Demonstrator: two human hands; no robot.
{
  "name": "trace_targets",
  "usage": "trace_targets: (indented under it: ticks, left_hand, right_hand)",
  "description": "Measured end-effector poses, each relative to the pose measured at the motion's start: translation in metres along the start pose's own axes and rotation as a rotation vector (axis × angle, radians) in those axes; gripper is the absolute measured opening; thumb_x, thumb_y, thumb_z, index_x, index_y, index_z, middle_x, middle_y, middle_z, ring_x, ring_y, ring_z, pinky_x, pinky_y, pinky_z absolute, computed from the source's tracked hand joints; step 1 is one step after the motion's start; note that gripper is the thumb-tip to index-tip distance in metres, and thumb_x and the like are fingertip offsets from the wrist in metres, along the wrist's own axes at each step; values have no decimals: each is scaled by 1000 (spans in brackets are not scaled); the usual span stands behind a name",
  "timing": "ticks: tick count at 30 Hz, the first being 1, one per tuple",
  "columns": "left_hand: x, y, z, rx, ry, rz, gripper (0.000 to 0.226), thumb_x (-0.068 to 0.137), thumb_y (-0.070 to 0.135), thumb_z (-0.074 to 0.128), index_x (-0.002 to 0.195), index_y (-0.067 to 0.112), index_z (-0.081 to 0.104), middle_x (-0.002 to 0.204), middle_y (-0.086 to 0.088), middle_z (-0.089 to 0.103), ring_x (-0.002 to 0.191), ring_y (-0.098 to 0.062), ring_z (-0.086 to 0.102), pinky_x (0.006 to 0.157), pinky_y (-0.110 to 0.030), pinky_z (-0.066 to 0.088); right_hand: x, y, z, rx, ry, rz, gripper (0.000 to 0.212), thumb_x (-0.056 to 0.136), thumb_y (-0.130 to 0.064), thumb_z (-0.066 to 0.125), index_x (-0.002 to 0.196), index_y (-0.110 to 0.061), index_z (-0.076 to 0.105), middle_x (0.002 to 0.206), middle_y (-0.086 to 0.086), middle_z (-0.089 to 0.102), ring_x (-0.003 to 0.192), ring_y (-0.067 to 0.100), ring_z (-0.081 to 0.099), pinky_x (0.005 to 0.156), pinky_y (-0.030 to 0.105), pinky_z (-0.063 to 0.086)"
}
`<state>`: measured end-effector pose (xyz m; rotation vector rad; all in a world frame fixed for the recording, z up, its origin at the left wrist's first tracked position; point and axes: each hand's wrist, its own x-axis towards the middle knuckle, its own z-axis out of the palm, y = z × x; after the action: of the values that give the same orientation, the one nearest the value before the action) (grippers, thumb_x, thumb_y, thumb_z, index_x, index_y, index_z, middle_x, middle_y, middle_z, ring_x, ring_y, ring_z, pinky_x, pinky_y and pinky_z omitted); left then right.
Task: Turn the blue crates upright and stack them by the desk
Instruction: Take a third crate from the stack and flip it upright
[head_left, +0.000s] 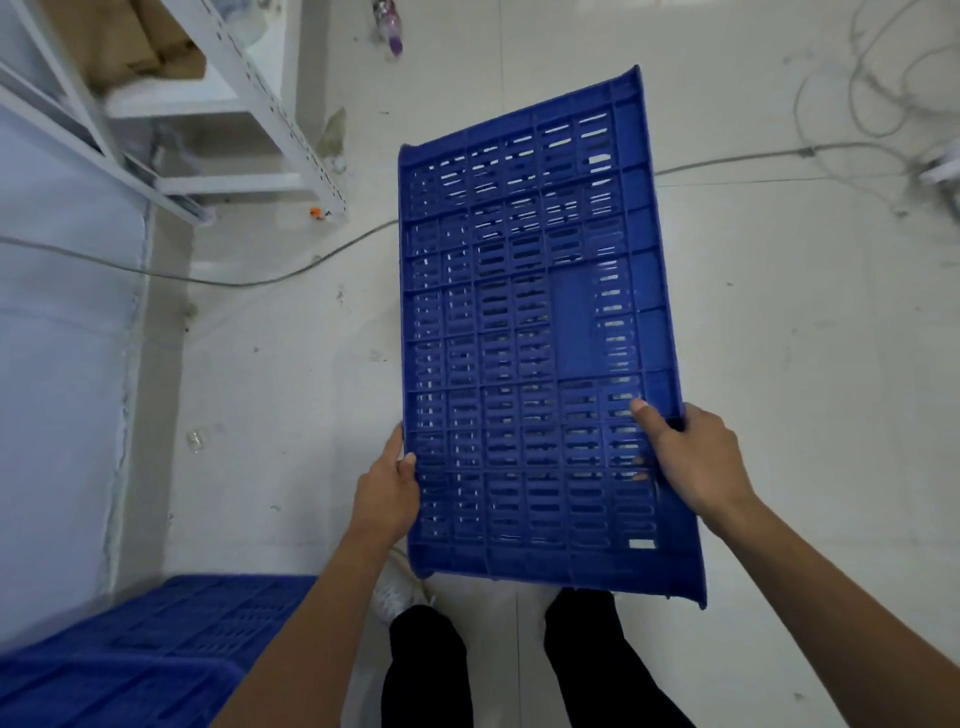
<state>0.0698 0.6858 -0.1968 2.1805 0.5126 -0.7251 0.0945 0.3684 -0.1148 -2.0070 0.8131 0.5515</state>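
A blue slatted crate (530, 332) hangs in the air in front of me, its long axis pointing away and its perforated bottom facing me. My left hand (387, 491) grips its left long edge near my end. My right hand (693, 462) grips the right long edge, thumb on the slatted face and fingers behind it. Another blue crate (156, 649) lies low at the bottom left, blurred; which way up it is I cannot tell.
A white metal shelf frame (270, 119) with cardboard on it stands at the upper left. A grey cable (270, 278) runs across the pale tiled floor behind the crate, with more loose cables (852, 104) at the upper right. A bottle (390, 31) lies at the top.
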Motion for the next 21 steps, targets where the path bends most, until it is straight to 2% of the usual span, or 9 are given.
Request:
trace_targets:
  ticks: [3,4,6,8,12,15,17,19,21]
  left_hand:
    - [9,-8,-14,72,30,-70,53,105,19,35,153,40,27,92,-7,71,81,-26,67,82,-34,55]
    - [11,-11,-18,107,35,-93,53,104,17,36,152,38,30,90,-7,70,80,-27,66,81,-37,56]
    - [14,-13,-25,145,32,-133,48,102,16,40,147,32,36,95,-7,69,80,-27,65,80,-39,56]
    - [14,-15,-32,109,31,-163,39,102,19,44,140,24,42,110,-7,66,86,-24,62,79,-36,53]
    - [9,-24,-45,35,107,-138,42,93,26,55,133,20,45,120,-7,61,93,-21,64,85,-45,57]
    - [-5,-23,-51,52,158,-59,39,94,23,55,133,18,49,123,1,54,94,-14,59,87,-34,52]
    - [-13,-22,-52,51,140,14,33,96,19,55,130,18,55,124,1,55,99,-13,58,90,-29,48]
    - [-16,-23,-56,8,132,62,26,97,18,56,122,20,63,124,2,59,107,-13,59,95,-28,48]
    - [-16,-25,-66,-66,167,75,22,98,18,55,117,22,67,119,5,63,108,-10,59,95,-27,48]
  right_hand:
    - [-8,-8,18,40,-74,6,53,97,-49,51,96,3,60,86,8,67,49,-5,64,43,7,42]
    - [-12,-11,23,60,-107,7,56,98,-52,46,97,2,60,91,8,65,55,-10,63,51,4,43]
    - [-17,-16,33,71,-164,-2,65,96,-63,37,126,-11,60,129,3,61,108,-7,61,97,14,45]
    - [-24,-23,42,84,-181,8,71,96,-65,32,150,-20,39,156,-4,38,143,9,34,121,35,22]
    - [-37,-38,63,74,-234,-40,69,98,-60,33,155,-20,29,160,-6,29,147,12,26,118,29,15]
    - [-51,-57,80,71,-292,-70,68,99,-58,35,155,-19,30,160,-5,29,147,13,26,110,23,18]
    - [-60,-71,96,50,-336,-70,64,100,-55,38,147,-12,42,152,4,42,140,20,38,111,28,26]
    - [-68,-85,115,-29,-355,-127,52,100,-52,41,108,-5,63,108,17,65,102,32,61,101,46,44]
    - [-75,-100,140,-117,-376,-194,49,101,-50,42,70,-12,42,64,9,45,63,30,47,77,54,48]
